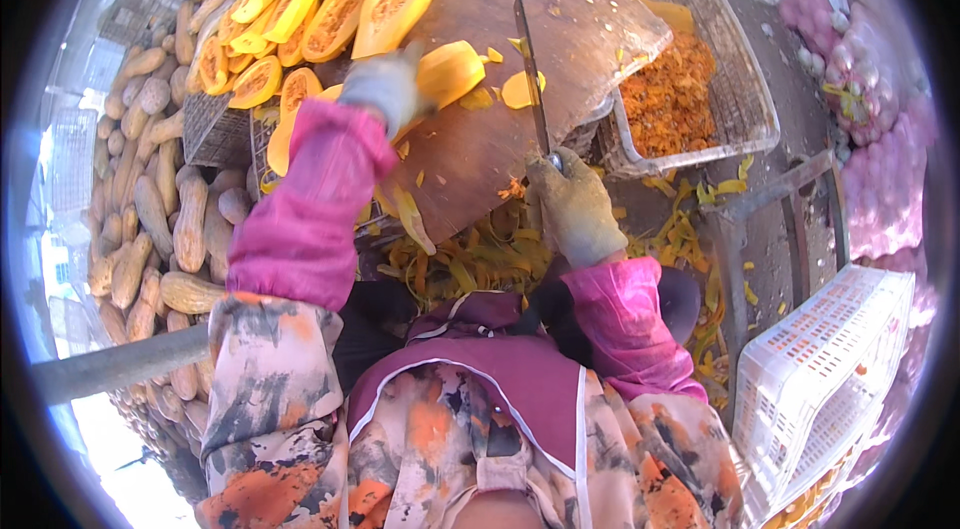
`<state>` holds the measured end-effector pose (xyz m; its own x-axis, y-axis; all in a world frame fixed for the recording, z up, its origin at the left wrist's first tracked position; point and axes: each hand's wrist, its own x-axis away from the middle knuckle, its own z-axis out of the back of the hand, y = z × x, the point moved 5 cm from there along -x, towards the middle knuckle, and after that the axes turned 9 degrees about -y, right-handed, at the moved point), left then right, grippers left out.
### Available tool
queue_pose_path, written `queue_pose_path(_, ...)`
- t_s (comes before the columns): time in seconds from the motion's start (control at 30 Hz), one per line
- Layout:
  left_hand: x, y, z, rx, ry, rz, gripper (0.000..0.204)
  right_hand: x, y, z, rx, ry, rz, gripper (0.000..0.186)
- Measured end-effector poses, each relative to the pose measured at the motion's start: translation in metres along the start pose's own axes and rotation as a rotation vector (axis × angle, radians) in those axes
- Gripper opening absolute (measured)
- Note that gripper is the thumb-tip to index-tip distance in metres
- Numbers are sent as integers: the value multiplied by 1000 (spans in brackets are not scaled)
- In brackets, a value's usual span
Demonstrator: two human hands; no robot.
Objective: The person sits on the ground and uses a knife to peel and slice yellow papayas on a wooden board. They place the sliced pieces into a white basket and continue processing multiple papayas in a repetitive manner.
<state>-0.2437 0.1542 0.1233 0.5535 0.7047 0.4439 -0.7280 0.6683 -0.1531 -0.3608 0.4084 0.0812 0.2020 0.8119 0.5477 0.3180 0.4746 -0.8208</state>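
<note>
My right hand [575, 207], in a dirty work glove, is closed round the handle of a long knife [534, 69]. Its dark blade points away from me over a brown wooden board [480, 169]. A cut piece of peeled squash [519, 92] lies against the blade. Left of the knife, a thick length of peeled yellow squash [450, 72] rests on the board. My left hand [382, 91], in a grey glove, is at that squash's left end; its fingers are smeared by motion. Several peeled, halved squashes [335, 24] with orange seed hollows are heaped beyond it.
Orange seed pulp [668, 94] fills part of a crate [762, 119] at the board's right. Unpeeled squashes [150, 209] are piled at left. Peelings [470, 254] litter the ground below the board. A metal frame [775, 191] and white crate [815, 349] stand at right.
</note>
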Motion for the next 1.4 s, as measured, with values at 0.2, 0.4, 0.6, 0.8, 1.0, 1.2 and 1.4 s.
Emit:
queue_pose_path(0.2, 87, -50, -1, 0, 433, 1, 67, 4, -18, -32, 159, -68, 21, 34)
queue_pose_path(0.4, 73, -67, -17, 37, 409, 39, 48, 39, -106, -55, 20, -35, 577, 24)
queue_pose_path(0.6, 77, -66, -18, 34, 405, 64, 41, -48, -63, -96, 302, -110, -60, 36)
queue_pose_path(0.8, 73, -71, -23, 70, 418, 60, 37, -105, -23, -77, 90, -160, -256, 38)
queue_pose_path(1.0, 72, -82, -28, 108, 535, -2, 39, -79, -50, -58, 50, -118, -230, 42)
queue_pose_path(1.2, 70, -89, -27, 144, 507, -34, 38, -66, -55, -69, 63, -124, -244, 37)
queue_pose_path(1.4, 66, -71, -20, 59, 357, 65, 37, 14, -97, -104, 208, 18, 593, 27)
